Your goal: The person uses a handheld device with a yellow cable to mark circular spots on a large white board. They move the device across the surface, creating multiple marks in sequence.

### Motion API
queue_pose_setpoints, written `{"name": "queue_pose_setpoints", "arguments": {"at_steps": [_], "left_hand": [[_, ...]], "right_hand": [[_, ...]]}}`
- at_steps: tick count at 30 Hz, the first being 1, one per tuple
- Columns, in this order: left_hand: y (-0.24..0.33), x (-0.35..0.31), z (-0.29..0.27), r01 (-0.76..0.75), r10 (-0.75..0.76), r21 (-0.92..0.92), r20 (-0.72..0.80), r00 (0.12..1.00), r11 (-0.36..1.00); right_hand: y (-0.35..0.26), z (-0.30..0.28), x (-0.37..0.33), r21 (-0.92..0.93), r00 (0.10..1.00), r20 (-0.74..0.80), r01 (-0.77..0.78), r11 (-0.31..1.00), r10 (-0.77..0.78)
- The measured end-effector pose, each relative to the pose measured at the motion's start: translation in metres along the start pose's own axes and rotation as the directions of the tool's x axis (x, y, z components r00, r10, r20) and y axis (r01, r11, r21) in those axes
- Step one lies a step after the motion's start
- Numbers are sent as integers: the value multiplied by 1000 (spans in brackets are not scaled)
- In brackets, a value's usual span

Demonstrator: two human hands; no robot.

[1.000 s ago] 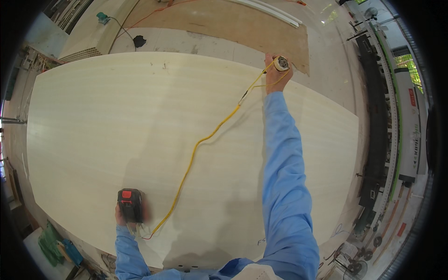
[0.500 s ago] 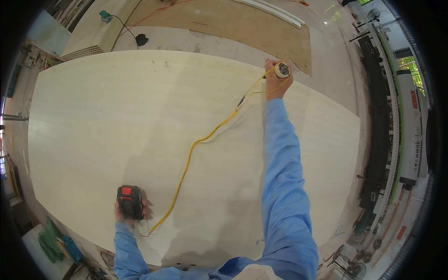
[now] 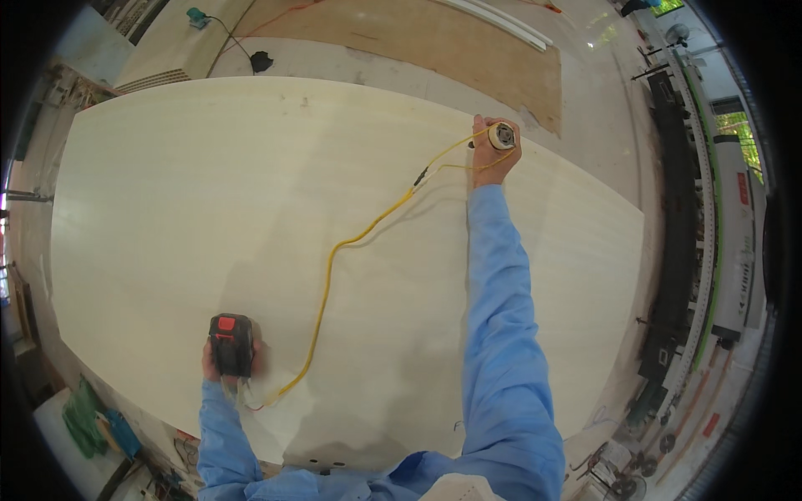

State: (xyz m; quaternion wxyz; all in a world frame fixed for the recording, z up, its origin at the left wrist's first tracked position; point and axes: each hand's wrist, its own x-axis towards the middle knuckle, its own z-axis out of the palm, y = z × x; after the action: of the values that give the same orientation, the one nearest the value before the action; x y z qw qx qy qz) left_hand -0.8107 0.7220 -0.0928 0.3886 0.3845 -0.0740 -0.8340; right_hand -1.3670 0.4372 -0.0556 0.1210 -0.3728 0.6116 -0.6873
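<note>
Person's got both hands well apart over this big pale panel [image 3: 175, 200]. Left hand [image 3: 209, 364] is wrapped around a black-and-red battery pack [image 3: 231, 346] near the close edge, right hand [image 3: 493, 163] is gripping some round-ended gadget [image 3: 502, 136] at the far edge. Yellow cable [image 3: 331, 259] wiggles between them, splitting into thinner wires by the gadget.

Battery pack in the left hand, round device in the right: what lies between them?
In the head view, a yellow cable runs over the pale board between the battery pack and the round device, splitting in two near the device.
</note>
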Motion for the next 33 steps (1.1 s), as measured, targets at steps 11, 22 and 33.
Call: {"name": "queue_pose_setpoints", "arguments": {"at_steps": [11, 22, 33], "left_hand": [[0, 3, 12, -1, 2, -77, 16, 1000, 997], [2, 2, 26, -25, 23, -26, -46, 999, 999], [-24, -62, 10, -82, 86, 45, -102, 991, 996]], "right_hand": [[-15, -19, -26, 86, 998, 56, -11, 996, 6], [-27, -32, -44, 65, 998, 63, 13, 998, -17], [-28, -41, -57, -16, 996, 86, -7, 1000, 9]]}}
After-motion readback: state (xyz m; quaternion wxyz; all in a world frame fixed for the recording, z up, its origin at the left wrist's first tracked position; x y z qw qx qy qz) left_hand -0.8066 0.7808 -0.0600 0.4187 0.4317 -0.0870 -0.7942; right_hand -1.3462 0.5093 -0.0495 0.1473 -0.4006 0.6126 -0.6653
